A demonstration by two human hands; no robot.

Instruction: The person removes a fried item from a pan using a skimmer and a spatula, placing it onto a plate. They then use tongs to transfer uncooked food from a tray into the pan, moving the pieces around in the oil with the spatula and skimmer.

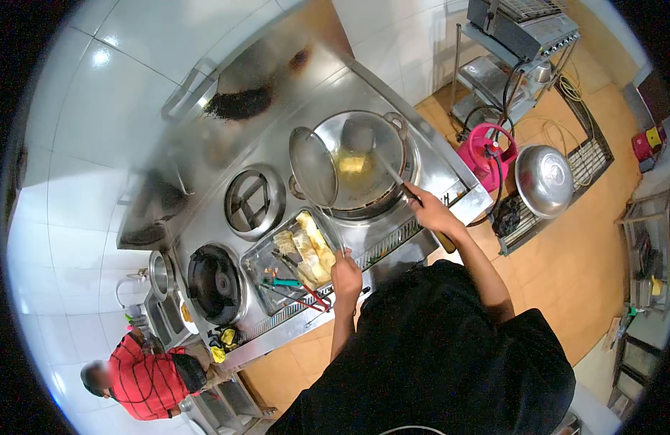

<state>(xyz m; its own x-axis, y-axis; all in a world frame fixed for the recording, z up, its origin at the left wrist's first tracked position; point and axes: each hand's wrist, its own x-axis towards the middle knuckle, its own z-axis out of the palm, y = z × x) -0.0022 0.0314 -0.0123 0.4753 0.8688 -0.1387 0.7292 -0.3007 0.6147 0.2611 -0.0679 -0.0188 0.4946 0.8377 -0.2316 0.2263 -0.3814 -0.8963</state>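
Note:
My right hand [431, 212] is closed on the long handle of a ladle [384, 165] whose end reaches into a steel wok [364, 163]. The wok holds oil and a pale yellow piece of food [352, 164]. My left hand [346, 275] grips the thin handle of a round metal skimmer [312, 166], which is held up over the wok's left rim. Just left of that hand lies a steel tray [259, 257] with several yellow food pieces [309, 250] and tongs with green and red handles [291, 286].
Two unlit burners [254, 201] [214, 281] sit left of the wok on the steel range. A pink gas cylinder [484, 154] and an upturned metal bowl [544, 180] stand on the right. A person in a red striped shirt [148, 380] is at lower left.

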